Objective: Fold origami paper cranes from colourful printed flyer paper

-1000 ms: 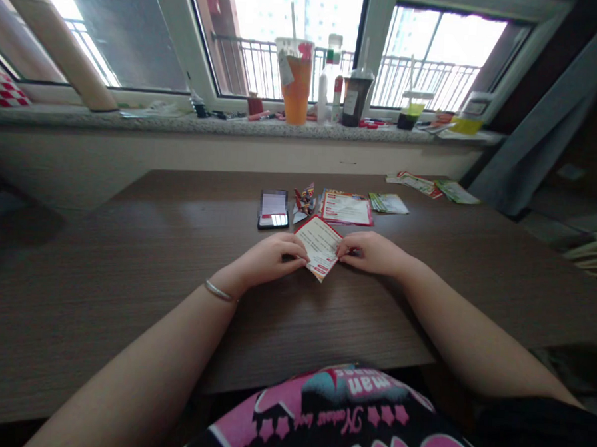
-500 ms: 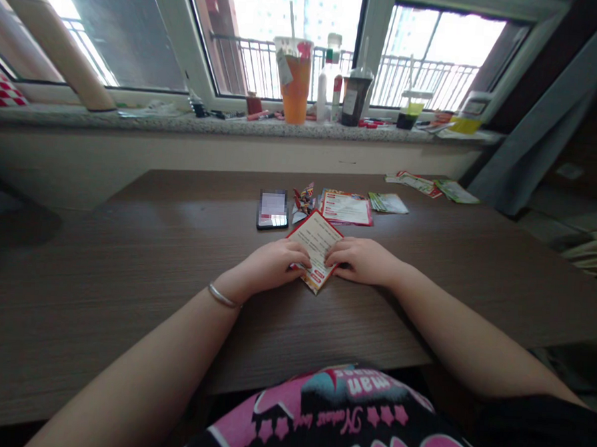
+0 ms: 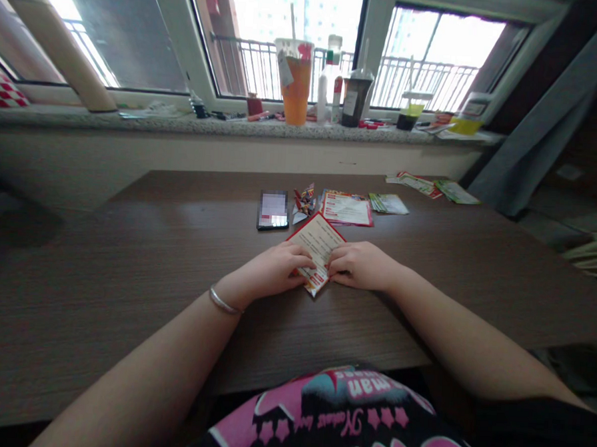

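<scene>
A red-edged sheet of printed paper (image 3: 318,241) lies turned cornerwise on the brown table, its near corner pointing at me and its lower edges seemingly folded. On its left edge, my left hand (image 3: 282,268) pinches the paper, fingers on top and thumb toward the near side. My right hand (image 3: 359,265) grips the right edge with bent fingers. Just beyond the sheet sits a small folded paper piece (image 3: 304,202) in red, yellow and dark colours. A stack of similar printed sheets (image 3: 346,208) rests behind it to the right.
A phone (image 3: 273,210) lies left of the folded piece. Green-and-white papers (image 3: 388,203) and more leaflets (image 3: 418,183) are at the table's far right. On the windowsill stand an orange drink cup (image 3: 296,83), a dark drink cup (image 3: 356,96) and bottles (image 3: 327,85).
The sheet's near corner has come slightly toward me. My right hand has shifted a little nearer along the right edge, and its fingers are more curled. My left hand has barely moved.
</scene>
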Available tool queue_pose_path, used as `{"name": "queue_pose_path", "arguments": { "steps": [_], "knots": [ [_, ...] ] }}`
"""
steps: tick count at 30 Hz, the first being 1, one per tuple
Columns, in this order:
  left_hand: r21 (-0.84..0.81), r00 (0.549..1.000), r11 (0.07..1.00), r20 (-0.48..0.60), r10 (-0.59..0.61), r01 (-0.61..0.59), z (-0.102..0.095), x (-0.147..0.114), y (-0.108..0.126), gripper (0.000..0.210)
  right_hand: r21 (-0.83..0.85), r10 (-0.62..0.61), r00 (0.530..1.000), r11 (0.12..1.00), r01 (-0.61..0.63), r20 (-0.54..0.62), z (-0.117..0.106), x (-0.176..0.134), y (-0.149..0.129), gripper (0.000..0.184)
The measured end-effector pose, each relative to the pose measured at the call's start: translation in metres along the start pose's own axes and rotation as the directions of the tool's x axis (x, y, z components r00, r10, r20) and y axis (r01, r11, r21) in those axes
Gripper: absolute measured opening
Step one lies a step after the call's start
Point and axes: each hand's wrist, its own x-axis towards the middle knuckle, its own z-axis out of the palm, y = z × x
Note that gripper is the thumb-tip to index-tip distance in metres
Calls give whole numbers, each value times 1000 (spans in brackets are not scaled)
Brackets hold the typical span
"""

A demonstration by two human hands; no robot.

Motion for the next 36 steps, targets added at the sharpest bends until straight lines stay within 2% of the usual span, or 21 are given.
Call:
{"name": "queue_pose_path", "arguments": {
  "steps": [7,13,19,22,24,26,32,36],
  "knots": [
    [-44,1000,999,-12,-3,3,-1,-1,-1,22,78,27,999,997,-25,-17,2,0,2,17],
    [-38,1000,999,-4,-2,2,-1,0,-5,23,213,79,997,974,-75,-10,3,1,6,14],
    [-27,996,998,58,-63,65,-6,1,2,39,291,143,989,948,-130,-24,4,2,6,13],
    [-13,988,995,123,-97,99,-12,1,9,35,290,168,985,944,-154,-24,4,3,5,12],
    [2,984,994,136,-112,112,-15,1,13,23,299,181,983,940,-165,-24,5,4,4,12],
    [9,985,993,126,-115,115,-17,1,16,19,330,196,981,926,-182,-11,6,5,3,12],
    [-8,977,982,96,-188,190,-17,4,19,38,445,193,981,878,-176,8,12,7,0,12],
    [-8,969,972,80,-234,236,-15,6,18,36,467,214,976,861,-201,25,10,7,-1,14]
  ]
}}
